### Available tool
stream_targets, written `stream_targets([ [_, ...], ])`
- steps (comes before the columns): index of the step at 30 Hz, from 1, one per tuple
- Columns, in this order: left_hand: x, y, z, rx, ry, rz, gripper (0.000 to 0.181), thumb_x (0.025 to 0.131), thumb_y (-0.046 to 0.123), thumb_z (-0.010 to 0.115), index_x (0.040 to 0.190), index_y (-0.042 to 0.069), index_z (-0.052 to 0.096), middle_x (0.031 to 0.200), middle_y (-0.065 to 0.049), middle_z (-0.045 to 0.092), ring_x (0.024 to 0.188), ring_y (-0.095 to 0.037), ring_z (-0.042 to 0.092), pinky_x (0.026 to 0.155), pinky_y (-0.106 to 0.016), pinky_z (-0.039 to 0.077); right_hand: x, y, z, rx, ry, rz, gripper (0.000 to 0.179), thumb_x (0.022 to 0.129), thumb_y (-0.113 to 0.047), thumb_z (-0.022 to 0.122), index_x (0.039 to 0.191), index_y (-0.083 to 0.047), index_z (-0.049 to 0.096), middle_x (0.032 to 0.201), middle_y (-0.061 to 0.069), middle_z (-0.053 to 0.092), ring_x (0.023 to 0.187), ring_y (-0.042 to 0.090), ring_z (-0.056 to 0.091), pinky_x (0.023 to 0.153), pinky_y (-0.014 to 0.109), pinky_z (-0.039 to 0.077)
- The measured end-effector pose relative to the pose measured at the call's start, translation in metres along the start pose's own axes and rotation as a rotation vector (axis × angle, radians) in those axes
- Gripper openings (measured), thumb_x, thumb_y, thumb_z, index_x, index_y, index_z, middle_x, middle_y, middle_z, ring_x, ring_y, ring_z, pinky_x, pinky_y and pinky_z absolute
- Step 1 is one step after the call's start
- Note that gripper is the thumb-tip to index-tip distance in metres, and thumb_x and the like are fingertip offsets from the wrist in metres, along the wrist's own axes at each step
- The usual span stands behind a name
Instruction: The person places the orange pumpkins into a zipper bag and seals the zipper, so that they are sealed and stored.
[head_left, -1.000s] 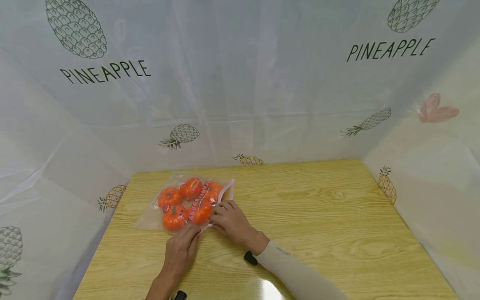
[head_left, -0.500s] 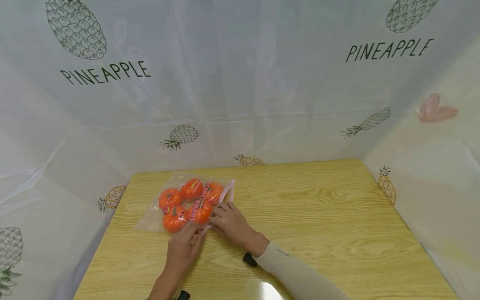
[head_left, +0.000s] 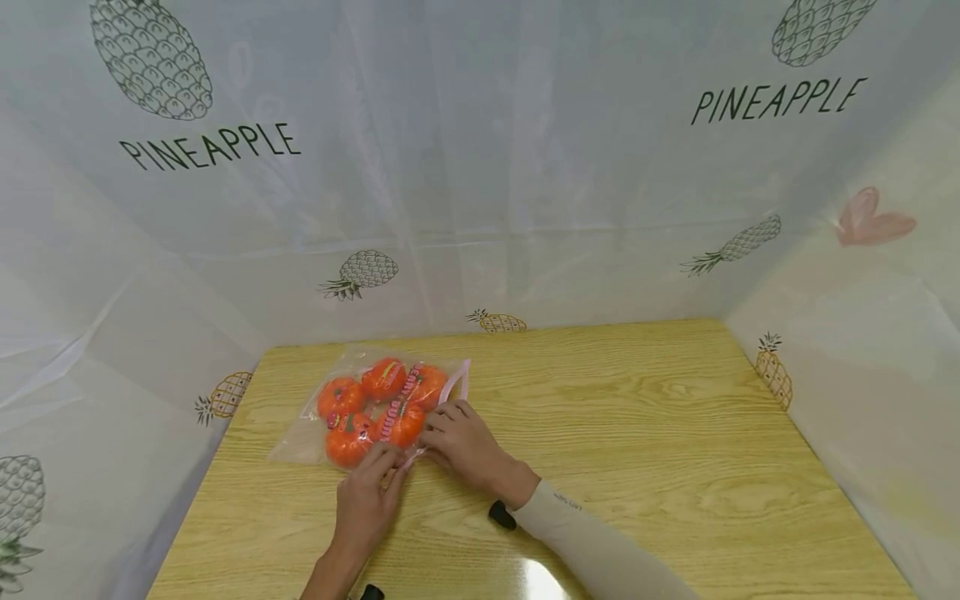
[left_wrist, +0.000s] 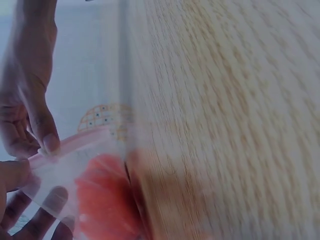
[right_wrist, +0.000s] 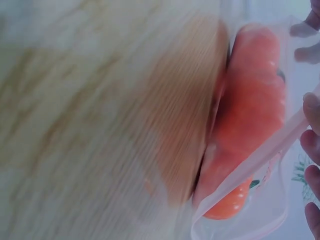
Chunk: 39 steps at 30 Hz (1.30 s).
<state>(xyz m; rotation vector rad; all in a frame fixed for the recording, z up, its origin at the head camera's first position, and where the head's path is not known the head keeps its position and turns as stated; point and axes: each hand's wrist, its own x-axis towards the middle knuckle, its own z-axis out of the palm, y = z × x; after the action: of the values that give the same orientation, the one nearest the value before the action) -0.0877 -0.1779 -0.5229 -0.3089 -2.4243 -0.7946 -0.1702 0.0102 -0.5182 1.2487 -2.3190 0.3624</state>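
Observation:
A clear zip bag (head_left: 303,433) with a pink zip edge (head_left: 461,379) lies on the table toward the left. Several orange-red, ribbed round pieces (head_left: 348,439), like small pumpkins or tomatoes, are inside it. Pink lettering runs across its front. My left hand (head_left: 369,496) pinches the near corner of the mouth; in the left wrist view its thumb (left_wrist: 12,175) presses the pink strip, with fingers behind the film. My right hand (head_left: 467,446) pinches the same strip just to the right. At the far end the edge stands apart in a loop (right_wrist: 200,225). The fingers hide part of the zip.
The wooden table (head_left: 637,450) extends to the right of the bag. White sheeting (head_left: 570,250) printed with pineapples encloses the back and sides. A black piece (head_left: 502,515) sits by the right wrist, another (head_left: 372,592) by the left.
My left hand has shifted slightly right along the bag's edge, its thumb moving up onto the strip near the right hand. The right hand and the bag have barely moved.

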Motion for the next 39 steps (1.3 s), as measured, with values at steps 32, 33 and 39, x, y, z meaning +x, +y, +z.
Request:
stream_targets([
  [32, 0.009, 0.014, -0.004, -0.023, -0.002, -0.086, 0.016, 0.084, 0.008, 0.089, 0.090, 0.015, 0.076, 0.082, 0.007, 0.072, 0.067, -0.005, 0.065, 0.060, -0.026, 0.055, -0.002, 0.028, 0.001, -0.051, 0.011, 0.035, 0.007, 0.095, -0.029, 0.079, 0.101, -0.026, 0.080, 0.102, -0.008, 0.069, 0.108, 0.016, 0.062, 0.100, 0.035, 0.048],
  [33, 0.009, 0.014, -0.004, -0.010, -0.002, -0.094, 0.016, 0.084, 0.008, 0.089, 0.089, 0.016, 0.076, 0.081, 0.007, 0.071, 0.067, -0.004, 0.065, 0.059, -0.026, 0.055, -0.002, 0.028, 0.001, -0.050, 0.009, 0.036, 0.007, 0.095, -0.029, 0.079, 0.101, -0.026, 0.080, 0.102, -0.008, 0.069, 0.108, 0.016, 0.062, 0.100, 0.035, 0.048],
  [39, 0.010, 0.014, -0.001, 0.033, -0.002, -0.108, 0.018, 0.081, 0.008, 0.091, 0.086, 0.016, 0.075, 0.078, 0.006, 0.070, 0.064, -0.007, 0.065, 0.057, -0.027, 0.053, -0.002, 0.028, 0.002, -0.046, 0.020, 0.031, 0.008, 0.094, -0.028, 0.081, 0.101, -0.027, 0.080, 0.100, -0.008, 0.068, 0.107, 0.016, 0.062, 0.100, 0.035, 0.048],
])
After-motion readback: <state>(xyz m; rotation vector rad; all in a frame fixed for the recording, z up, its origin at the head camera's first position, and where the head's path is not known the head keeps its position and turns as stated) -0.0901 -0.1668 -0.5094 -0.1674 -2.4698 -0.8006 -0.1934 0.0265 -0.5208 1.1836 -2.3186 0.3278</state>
